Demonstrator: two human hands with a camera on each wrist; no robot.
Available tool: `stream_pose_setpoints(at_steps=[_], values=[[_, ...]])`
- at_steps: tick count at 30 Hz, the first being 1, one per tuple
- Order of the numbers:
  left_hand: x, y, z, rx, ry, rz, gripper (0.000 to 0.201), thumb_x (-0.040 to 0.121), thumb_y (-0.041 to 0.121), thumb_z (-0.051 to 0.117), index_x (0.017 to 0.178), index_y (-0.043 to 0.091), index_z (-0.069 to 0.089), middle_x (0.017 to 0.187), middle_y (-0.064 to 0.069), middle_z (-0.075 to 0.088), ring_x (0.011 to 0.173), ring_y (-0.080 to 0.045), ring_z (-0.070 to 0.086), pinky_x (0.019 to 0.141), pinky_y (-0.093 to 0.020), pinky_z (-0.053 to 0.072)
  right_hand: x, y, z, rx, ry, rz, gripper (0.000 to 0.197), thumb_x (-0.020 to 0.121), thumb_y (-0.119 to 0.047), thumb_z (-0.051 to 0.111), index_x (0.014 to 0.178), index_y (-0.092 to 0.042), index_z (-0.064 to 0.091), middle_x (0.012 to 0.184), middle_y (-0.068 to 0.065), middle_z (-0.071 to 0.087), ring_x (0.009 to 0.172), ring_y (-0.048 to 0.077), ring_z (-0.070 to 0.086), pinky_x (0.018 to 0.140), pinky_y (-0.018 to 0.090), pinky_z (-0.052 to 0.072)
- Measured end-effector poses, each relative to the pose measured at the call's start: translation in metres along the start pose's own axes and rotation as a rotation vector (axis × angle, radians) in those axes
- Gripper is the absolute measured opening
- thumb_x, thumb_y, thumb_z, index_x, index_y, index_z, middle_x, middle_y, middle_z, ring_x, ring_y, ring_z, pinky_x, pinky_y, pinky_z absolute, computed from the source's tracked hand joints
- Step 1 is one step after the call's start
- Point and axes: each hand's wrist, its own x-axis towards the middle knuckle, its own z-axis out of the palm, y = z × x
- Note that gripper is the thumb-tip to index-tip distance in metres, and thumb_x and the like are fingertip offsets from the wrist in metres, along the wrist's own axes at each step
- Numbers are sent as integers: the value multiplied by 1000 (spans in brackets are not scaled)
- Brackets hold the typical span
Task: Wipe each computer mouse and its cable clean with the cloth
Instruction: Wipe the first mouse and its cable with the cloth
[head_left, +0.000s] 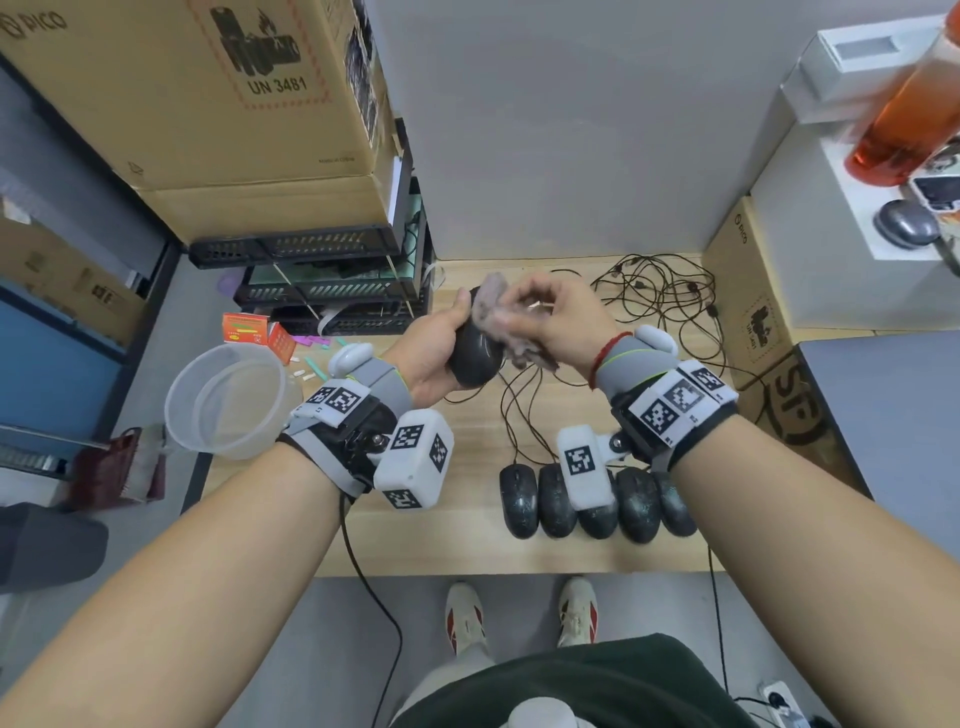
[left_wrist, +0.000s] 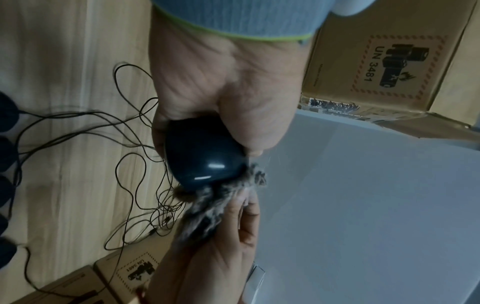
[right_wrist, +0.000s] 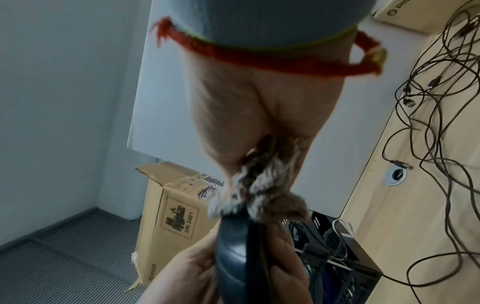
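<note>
My left hand grips a black computer mouse above the wooden table; the mouse fills the left wrist view under my thumb. My right hand pinches a fuzzy grey-brown cloth and presses it on the front of that mouse. In the right wrist view the cloth bunches over the top of the mouse. Thin black cables hang from it to the table. A row of several black mice lies near the table's front edge.
A tangle of cables lies at the back of the table. A clear plastic tub sits at the left edge. Cardboard boxes on black crates stand at the left, another box at the right.
</note>
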Motion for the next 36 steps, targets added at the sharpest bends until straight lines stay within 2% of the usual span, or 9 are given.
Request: stream_pose_setpoints(at_steps=[3,9,12,15,21,24,27,33,36], values=[[-1,1,2,-49,0,-3,45,106,51,37,118,17,63,83,-2,73,64,-16,67,61,-30,54,5,-3,2,-3,134,-46,13,86,-11,74,89,-15,63,85,2,60,53,12,56,42,17,42],[1,3,-4,-64,23,-34,60,106,56,32,129,9,60,117,-15,71,76,-25,73,56,-31,58,-14,-5,10,-139,-271,-18,21,77,-8,82,76,-17,63,66,18,63,41,19,58,36,20,39],[-1,0,-1,-62,6,-34,54,105,57,33,120,13,61,100,-11,69,66,-21,67,56,-29,55,-6,-5,10,-74,-135,-12,20,80,-7,79,74,-16,62,64,14,60,41,18,55,38,21,41],[-1,-1,6,-51,16,-6,48,106,54,35,125,17,59,87,-6,67,64,-18,62,64,-32,52,7,0,9,-50,87,-85,17,79,-17,80,77,-19,63,71,0,62,54,21,57,54,38,53],[6,6,-4,-55,36,-30,69,105,58,33,131,-2,56,113,-23,72,79,-32,74,57,-38,60,-6,7,16,-239,-221,-154,32,68,-8,88,72,-22,60,80,-7,58,55,13,62,54,26,50],[2,5,-3,-19,38,-22,61,105,56,33,123,4,59,98,-16,72,64,-23,70,53,-30,56,-1,12,10,-241,-116,-142,29,72,-15,86,71,-27,60,71,-11,59,53,-1,55,51,16,43],[1,2,-2,-13,13,-5,50,105,54,37,120,12,60,79,-7,69,56,-18,65,57,-30,54,4,11,6,-154,66,-110,25,79,-18,82,74,-27,59,67,-9,60,50,6,54,49,20,42],[4,0,-5,50,28,-9,59,103,58,38,122,8,63,101,-17,70,67,-25,68,61,-32,56,-12,0,10,-255,-239,-107,27,75,-13,84,74,-19,58,54,-12,58,45,-2,57,39,9,37],[2,-6,-5,47,-7,9,60,103,59,36,126,10,63,96,-12,69,63,-20,64,59,-30,54,-4,3,3,-112,-141,-32,22,81,-11,79,78,-14,58,47,-5,58,36,7,52,32,18,34]])
